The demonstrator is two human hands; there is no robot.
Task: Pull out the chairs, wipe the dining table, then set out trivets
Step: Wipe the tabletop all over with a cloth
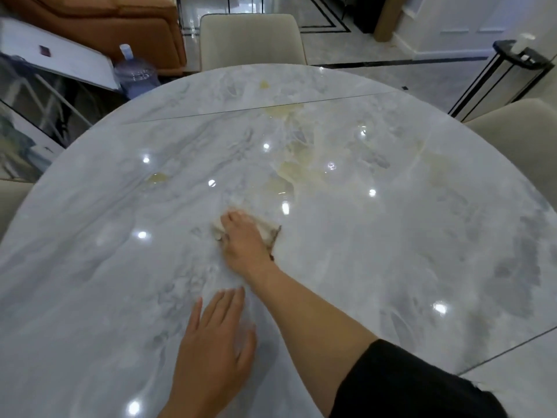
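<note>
A round glossy marble dining table point(376, 236) fills the view. My right hand point(244, 239) lies near its middle, palm down on a crumpled cream cloth point(268, 229) with a dark edge, pressing it onto the tabletop. My left hand point(217, 342) rests flat on the marble nearer to me, fingers straight and spread, holding nothing. A cream upholstered chair point(250, 40) stands at the far side of the table. Another cream chair point(518, 137) is at the right edge, and a third chair point(12, 200) shows at the left edge. No trivets are visible.
An orange sofa point(99, 19) stands at the back left. A blue water jug point(135, 73) sits on the floor beside a white glass-fronted cabinet point(45, 95). A black metal side stand point(506, 73) is at the back right on the tiled floor.
</note>
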